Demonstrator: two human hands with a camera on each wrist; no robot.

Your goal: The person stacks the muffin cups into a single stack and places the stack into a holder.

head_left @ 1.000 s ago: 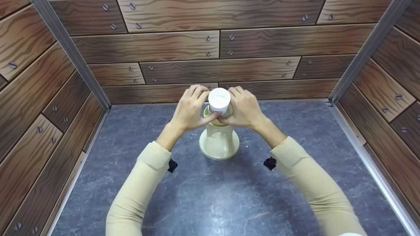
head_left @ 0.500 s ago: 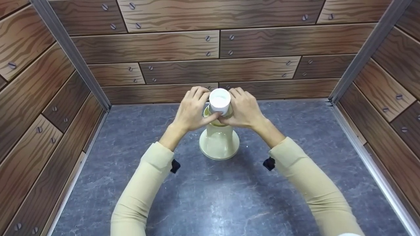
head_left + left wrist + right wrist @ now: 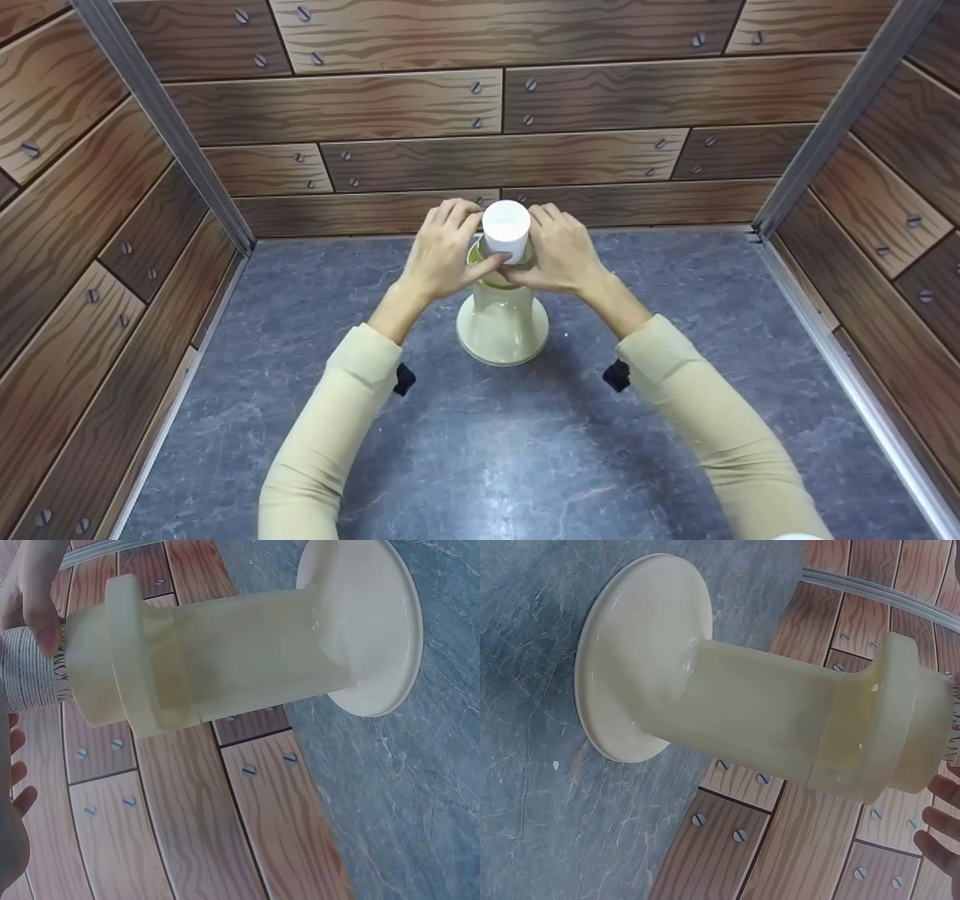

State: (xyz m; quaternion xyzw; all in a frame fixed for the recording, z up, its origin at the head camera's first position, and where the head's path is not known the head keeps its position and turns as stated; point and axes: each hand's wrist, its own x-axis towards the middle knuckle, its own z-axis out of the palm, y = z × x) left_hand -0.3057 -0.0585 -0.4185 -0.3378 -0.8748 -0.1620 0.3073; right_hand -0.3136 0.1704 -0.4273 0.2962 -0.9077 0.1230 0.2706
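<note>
Both hands are raised around a stack of white paper cups (image 3: 506, 223) at the top of a cream cup dispenser (image 3: 502, 330). My left hand (image 3: 441, 251) grips the stack from the left, its thumb across the near side. From the right my right hand (image 3: 559, 251) holds it the same way, the two thumbs meeting in front. In the left wrist view the ribbed cup rims (image 3: 28, 667) show just above the dispenser's collar (image 3: 133, 656), printed cup sides entering its mouth. The right wrist view cuts off most of the stack (image 3: 955, 720); several fingers (image 3: 941, 825) show beside it.
The dispenser's flared round base (image 3: 645, 652) stands on a dark blue-grey marbled tabletop (image 3: 487, 450). Wood-patterned panels (image 3: 480, 97) with metal corner strips wall in the back and both sides. A black wrist device (image 3: 617, 375) sits under the right cuff.
My left forearm has shifted slightly right, toward the dispenser. The cup stack has moved very slightly to the right. Both hands keep their hold, and the dispenser stays in place.
</note>
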